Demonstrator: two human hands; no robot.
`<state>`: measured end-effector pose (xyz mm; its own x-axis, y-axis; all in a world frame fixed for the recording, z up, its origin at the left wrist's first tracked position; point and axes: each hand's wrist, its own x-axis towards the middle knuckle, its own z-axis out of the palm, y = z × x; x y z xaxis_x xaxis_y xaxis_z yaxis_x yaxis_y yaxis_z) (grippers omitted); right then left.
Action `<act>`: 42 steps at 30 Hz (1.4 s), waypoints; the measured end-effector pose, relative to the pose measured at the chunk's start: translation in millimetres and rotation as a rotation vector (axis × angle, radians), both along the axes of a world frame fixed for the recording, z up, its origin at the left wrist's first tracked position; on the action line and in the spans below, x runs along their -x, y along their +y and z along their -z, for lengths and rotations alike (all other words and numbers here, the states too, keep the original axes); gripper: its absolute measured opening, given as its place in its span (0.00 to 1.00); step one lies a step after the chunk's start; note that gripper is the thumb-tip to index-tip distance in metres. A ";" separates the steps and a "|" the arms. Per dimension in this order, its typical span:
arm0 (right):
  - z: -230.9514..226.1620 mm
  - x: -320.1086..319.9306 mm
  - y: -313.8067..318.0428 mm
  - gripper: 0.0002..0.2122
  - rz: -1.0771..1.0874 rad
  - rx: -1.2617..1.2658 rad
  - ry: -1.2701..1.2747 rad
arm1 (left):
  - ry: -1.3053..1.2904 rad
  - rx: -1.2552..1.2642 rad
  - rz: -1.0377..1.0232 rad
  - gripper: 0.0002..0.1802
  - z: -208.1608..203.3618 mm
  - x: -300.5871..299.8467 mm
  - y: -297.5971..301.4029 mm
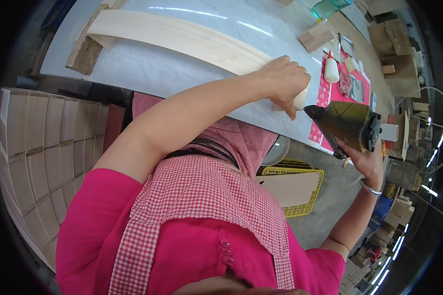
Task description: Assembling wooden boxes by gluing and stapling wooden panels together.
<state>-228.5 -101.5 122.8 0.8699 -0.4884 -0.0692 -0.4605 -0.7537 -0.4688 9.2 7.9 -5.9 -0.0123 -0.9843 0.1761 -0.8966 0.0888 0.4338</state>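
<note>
Pink sleeves frame the view. Left hand (285,81) presses closed on the plank (182,37) end at 1 o'clock; right hand (366,162) grips the nail gun (347,125) at 3 o'clock. Better keep fingers away from the nose.

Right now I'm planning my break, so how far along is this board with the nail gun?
Done: the long pale board lies flat on the worktable. In hand: the left hand presses its near end, and the right hand holds the dark nail gun beside it. Left: the tool hasn't touched the wood yet.
</note>
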 end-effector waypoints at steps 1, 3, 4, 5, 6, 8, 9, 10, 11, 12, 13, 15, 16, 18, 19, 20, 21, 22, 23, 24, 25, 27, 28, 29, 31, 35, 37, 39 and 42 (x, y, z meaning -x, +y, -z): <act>-0.2 -1.7 0.4 0.21 -0.029 -0.001 0.007 | 0.002 -0.009 0.003 0.37 -0.4 -0.4 0.4; -3.8 -3.5 1.5 0.23 -0.021 0.017 0.079 | 0.010 -0.010 -0.001 0.36 -0.4 -0.9 2.1; -6.4 -4.3 2.1 0.24 -0.010 0.035 0.145 | 0.013 -0.011 -0.002 0.36 -0.5 -1.2 2.5; -7.5 -4.8 2.4 0.26 0.001 0.054 0.212 | 0.016 -0.012 -0.003 0.36 -0.5 -1.3 2.8; -6.7 -4.4 1.4 0.26 -0.001 0.054 0.215 | 0.019 -0.012 -0.004 0.36 -0.5 -1.3 3.1; -2.7 -1.6 -2.7 0.28 -0.001 0.043 0.192 | 0.013 -0.003 0.001 0.35 -0.2 -0.6 3.3; -1.6 -1.8 -4.0 0.28 -0.003 0.037 0.180 | 0.009 0.000 0.001 0.35 -0.7 -0.7 3.7; -1.8 -4.2 -2.6 0.28 -0.004 0.035 0.182 | 0.011 -0.001 0.000 0.35 -1.1 -0.9 3.9; -2.0 -7.1 -0.4 0.26 -0.004 0.041 0.147 | 0.010 -0.002 0.000 0.35 -1.5 -1.0 4.1; -2.6 -11.0 3.0 0.24 -0.003 0.047 0.113 | 0.009 -0.004 0.001 0.35 -1.9 -1.0 4.3; -2.9 -14.0 5.1 0.22 -0.001 0.052 0.078 | 0.008 -0.005 0.002 0.34 -2.3 -1.0 4.5; -3.8 -18.0 6.5 0.22 -0.006 0.042 0.083 | 0.011 -0.005 0.002 0.35 -2.5 -1.4 4.6; -4.3 -19.7 6.9 0.21 -0.010 0.032 0.085 | 0.011 -0.005 0.003 0.35 -2.6 -1.7 4.9; -6.4 -22.5 7.4 0.21 -0.015 0.023 0.089 | 0.012 -0.004 0.002 0.35 -1.8 -1.6 5.4; -8.5 -24.4 7.3 0.21 -0.032 0.036 0.111 | 0.004 0.015 -0.002 0.35 -0.9 -1.6 5.2; -10.6 -26.2 7.0 0.21 -0.050 0.050 0.132 | -0.005 0.035 -0.008 0.35 -0.2 -1.5 5.3; -12.0 -27.7 6.5 0.21 -0.069 0.064 0.153 | -0.015 0.055 -0.014 0.35 0.4 -1.5 5.2; -12.1 -27.9 5.1 0.21 -0.072 0.068 0.151 | -0.016 0.058 -0.017 0.35 0.7 -1.2 5.2; -10.8 -26.9 2.7 0.20 -0.042 0.049 0.108 | -0.033 0.059 -0.022 0.35 1.1 -0.5 5.4; -8.7 -25.1 0.0 0.20 -0.011 0.029 0.064 | -0.050 0.058 -0.025 0.35 0.8 0.6 5.9; -6.9 -24.3 -2.9 0.20 0.019 0.009 0.020 | -0.067 0.057 -0.029 0.36 0.6 1.1 6.3; -3.0 -31.5 -11.9 0.20 0.021 -0.010 0.006 | -0.074 0.058 -0.032 0.36 0.6 0.3 7.6; -1.0 -36.8 -16.9 0.19 0.025 -0.032 -0.005 | -0.078 0.055 -0.031 0.36 0.6 -0.4 8.1; 0.3 -39.1 -19.9 0.19 0.033 -0.055 -0.014 | -0.080 0.051 -0.027 0.37 -0.3 -0.4 8.7; 2.2 -40.2 -23.4 0.19 0.032 -0.048 -0.017 | -0.080 0.040 -0.024 0.37 -2.5 -0.3 8.5; 2.8 -46.5 -27.1 0.18 0.011 -0.029 -0.014 | -0.077 0.019 -0.019 0.37 -3.5 -1.3 8.1; 2.4 -50.4 -27.8 0.19 -0.033 -0.009 0.005 | -0.072 0.033 -0.025 0.37 -2.6 -1.8 8.0; 3.5 -50.0 -29.3 0.20 -0.022 -0.017 0.014 | -0.071 0.036 -0.024 0.37 -2.2 -1.6 8.0; 4.8 -49.1 -32.2 0.21 -0.001 -0.032 0.031 | -0.069 0.042 -0.022 0.37 -1.9 -1.1 8.7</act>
<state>-179.5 -133.8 118.0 0.8674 -0.4848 -0.1118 -0.4747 -0.7389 -0.4783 10.4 16.6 -4.1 -0.0046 -0.9762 0.2169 -0.9263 0.0859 0.3669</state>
